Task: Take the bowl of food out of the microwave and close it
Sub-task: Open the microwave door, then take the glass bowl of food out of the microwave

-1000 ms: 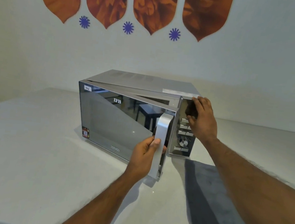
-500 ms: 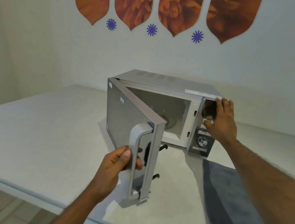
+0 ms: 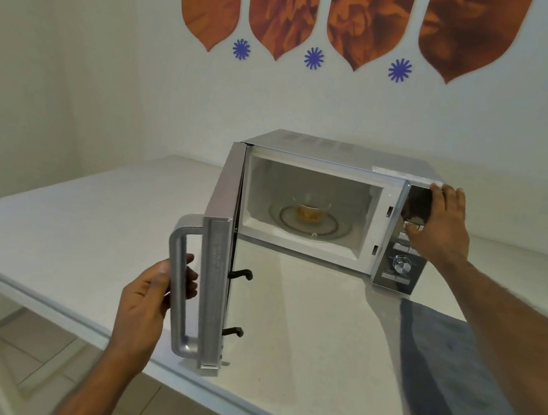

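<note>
A silver microwave (image 3: 338, 153) stands on a white table (image 3: 56, 222). Its door (image 3: 219, 235) is swung wide open toward me, edge-on. My left hand (image 3: 151, 299) grips the door handle (image 3: 178, 285). Inside, a clear glass bowl (image 3: 312, 208) with orange-brown food rests on the round turntable (image 3: 328, 229). My right hand (image 3: 443, 224) lies flat against the control panel (image 3: 401, 257) at the microwave's right, fingers spread, holding nothing.
A dark grey cloth (image 3: 452, 377) with a loop lies on the table to the right of the microwave. The table's front edge runs close below the door. Orange wall decals (image 3: 351, 13) hang behind. Tiled floor (image 3: 15, 365) shows at lower left.
The door has swung from nearly shut to fully open, pulled by my left hand. The bowl inside has come into sight. My right hand stays on the control panel.
</note>
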The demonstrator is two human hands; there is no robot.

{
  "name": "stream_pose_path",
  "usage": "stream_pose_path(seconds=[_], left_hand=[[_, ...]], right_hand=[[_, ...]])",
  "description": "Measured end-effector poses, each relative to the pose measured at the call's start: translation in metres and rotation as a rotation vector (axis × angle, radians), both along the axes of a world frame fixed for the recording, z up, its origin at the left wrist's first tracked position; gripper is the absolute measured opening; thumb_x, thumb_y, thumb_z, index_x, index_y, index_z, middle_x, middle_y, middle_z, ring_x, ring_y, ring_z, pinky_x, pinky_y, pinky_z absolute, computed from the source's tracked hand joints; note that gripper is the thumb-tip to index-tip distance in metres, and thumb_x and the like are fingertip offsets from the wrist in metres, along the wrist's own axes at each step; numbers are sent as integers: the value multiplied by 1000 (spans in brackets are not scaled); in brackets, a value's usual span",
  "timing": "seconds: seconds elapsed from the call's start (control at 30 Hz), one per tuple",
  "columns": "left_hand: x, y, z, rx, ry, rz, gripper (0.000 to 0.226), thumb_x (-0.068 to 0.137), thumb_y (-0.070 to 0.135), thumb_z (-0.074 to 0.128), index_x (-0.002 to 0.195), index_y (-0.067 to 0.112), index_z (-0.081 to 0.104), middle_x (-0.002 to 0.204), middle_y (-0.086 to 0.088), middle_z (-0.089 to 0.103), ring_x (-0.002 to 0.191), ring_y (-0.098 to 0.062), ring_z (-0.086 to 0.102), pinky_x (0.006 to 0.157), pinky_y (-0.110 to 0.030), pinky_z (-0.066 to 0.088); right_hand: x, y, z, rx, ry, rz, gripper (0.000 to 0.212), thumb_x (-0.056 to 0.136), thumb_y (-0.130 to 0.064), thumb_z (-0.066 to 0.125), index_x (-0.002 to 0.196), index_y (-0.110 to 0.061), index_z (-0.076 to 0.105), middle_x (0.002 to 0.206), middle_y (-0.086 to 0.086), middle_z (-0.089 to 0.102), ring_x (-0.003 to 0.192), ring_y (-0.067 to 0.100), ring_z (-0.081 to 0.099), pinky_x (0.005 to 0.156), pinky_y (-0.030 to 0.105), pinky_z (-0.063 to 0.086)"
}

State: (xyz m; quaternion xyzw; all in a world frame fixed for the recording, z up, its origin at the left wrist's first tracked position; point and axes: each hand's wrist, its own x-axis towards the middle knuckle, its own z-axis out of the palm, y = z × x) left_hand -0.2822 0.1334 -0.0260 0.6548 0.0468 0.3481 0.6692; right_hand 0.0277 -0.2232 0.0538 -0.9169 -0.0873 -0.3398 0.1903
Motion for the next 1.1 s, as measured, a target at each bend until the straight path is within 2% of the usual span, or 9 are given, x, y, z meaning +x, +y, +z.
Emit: stream_pose_path(seconds=[0.13,0.33,0.43,0.53,0.6,0.67,0.8,0.93,1.1], left_hand=[[-5,-1,3,-6,22,82,39,91,51,38,84,45,76,91,7,75,78,-5,71,66,-10,54],[-4,-6,-6,-51,-18,331,29,102,32,40,102,38,69,99,6,73,88,-3,69,83,-30,54],[-8,-12,-7,-64,-157,521,21,99,35,47,97,46,65,100,14,68,96,-6,65,81,-20,56],[-12,-33,-2,103,-391,652,9,95,34,53,99,36,60,97,16,61,90,-11,60,80,-19,51],[-12,-59,0,272,-498,636,5,93,27,55,96,24,58,95,11,59,83,-16,58,76,-23,46],[-10,-86,3,380,-514,569,8,90,22,57,94,28,58,93,9,59,84,-19,59,75,-25,46],[9,-123,-1,585,-385,366,15,86,22,59,99,29,58,97,7,60,92,-14,62,74,-26,49],[45,-141,-10,730,-93,177,15,89,33,57,104,30,57,104,19,54,101,-6,57,81,-16,45],[103,-144,-30,642,232,76,22,88,45,59,101,54,44,110,32,51,109,11,49,82,-6,40]], right_hand=[[-1,-2,-2,-12,-15,10,94,73,-23,81,148,-14,25,156,10,28,150,32,11,99,61,47],[-3,-2,-2,-31,-30,9,92,74,-26,80,148,-13,26,156,13,30,149,34,14,106,63,40],[-4,-2,-4,-30,-49,22,90,75,-26,79,148,-14,27,156,14,29,149,36,15,109,62,34],[-3,-3,-8,-8,-74,28,87,76,-25,76,148,-14,28,158,15,26,150,35,12,113,62,26],[-3,-2,-14,-3,-101,29,84,77,-25,74,147,-14,30,159,14,23,150,33,10,115,61,19],[-4,2,-21,3,-142,48,81,76,-25,74,145,-14,34,159,14,23,150,31,12,116,60,15],[-11,16,-39,7,-198,164,75,76,-25,74,142,-13,41,156,14,33,149,30,18,119,53,13],[-22,32,-64,8,-142,345,67,81,-28,71,141,-16,43,154,11,39,147,28,26,120,50,21],[-30,52,-90,50,49,425,62,84,-34,71,139,-17,48,148,7,48,139,26,41,114,42,32]])
